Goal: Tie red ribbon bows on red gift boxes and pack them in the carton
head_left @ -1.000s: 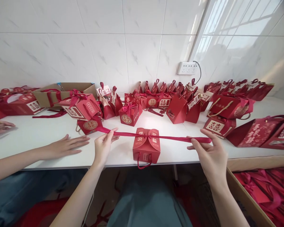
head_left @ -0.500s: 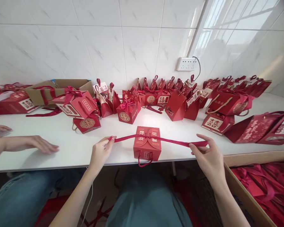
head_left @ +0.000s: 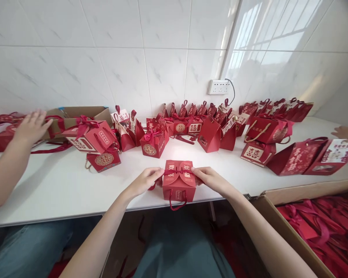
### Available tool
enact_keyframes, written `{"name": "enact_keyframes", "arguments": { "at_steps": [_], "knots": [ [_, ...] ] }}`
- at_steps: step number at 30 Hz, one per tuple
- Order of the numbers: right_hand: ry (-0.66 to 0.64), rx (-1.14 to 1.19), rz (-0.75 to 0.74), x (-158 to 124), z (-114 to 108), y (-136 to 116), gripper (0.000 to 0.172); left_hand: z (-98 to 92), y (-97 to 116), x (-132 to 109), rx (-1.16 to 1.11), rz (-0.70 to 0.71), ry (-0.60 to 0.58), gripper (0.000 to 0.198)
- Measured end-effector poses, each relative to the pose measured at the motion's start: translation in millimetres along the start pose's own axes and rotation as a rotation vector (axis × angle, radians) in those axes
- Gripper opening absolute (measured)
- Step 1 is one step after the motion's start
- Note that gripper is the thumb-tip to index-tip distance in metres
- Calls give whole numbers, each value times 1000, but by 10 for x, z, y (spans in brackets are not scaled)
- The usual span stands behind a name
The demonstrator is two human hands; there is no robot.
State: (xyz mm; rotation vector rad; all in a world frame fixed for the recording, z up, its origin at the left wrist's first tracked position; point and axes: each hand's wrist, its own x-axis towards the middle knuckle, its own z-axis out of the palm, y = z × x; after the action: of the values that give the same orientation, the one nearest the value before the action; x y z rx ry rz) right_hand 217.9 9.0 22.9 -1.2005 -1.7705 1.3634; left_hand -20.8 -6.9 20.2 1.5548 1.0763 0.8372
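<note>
A red gift box point(head_left: 179, 187) with gold lettering and a twisted cord handle stands at the table's front edge before me. A dark red ribbon point(head_left: 178, 171) runs across its top, through slots in the closed flaps. My left hand point(head_left: 147, 179) is closed on the ribbon at the box's left upper edge, with a length of it hanging below the fingers. My right hand point(head_left: 210, 178) is closed on the ribbon at the right upper edge. Both hands sit close against the box sides; some fingers are hidden behind them.
Several finished red boxes point(head_left: 152, 143) line the back of the white table point(head_left: 60, 189). An open carton point(head_left: 310, 189) of red boxes and ribbons stands at the lower right. A co-worker's hand point(head_left: 31, 125) reaches across at left; another person's hand point(head_left: 346, 131) shows at far right.
My hands have come inward from the stretched-out ribbon to the box's sides, drawing the ribbon down against it. The co-worker's hand at left has risen from the table toward the back.
</note>
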Motion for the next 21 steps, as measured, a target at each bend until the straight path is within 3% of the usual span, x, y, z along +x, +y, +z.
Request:
{"name": "enact_keyframes", "arguments": {
  "at_steps": [4, 7, 12, 16, 21],
  "knots": [
    [-91, 222, -10, -75, -18, 35, 43, 17, -37, -72, -164, -39, -6, 43],
    [-124, 258, -10, -79, -68, 71, 37, 45, -20, -74, -310, -71, -2, 43],
    [-145, 227, -8, -41, -78, 119, 40, 129, -27, -28, -442, -114, 43, 45],
    [-101, 338, -17, -65, -27, 129, 42, 198, -75, -72, -512, -129, 108, 46],
    [-147, 463, 22, -61, 48, 108, 42, 262, -111, -168, -605, -131, 200, 47]
  ]
}}
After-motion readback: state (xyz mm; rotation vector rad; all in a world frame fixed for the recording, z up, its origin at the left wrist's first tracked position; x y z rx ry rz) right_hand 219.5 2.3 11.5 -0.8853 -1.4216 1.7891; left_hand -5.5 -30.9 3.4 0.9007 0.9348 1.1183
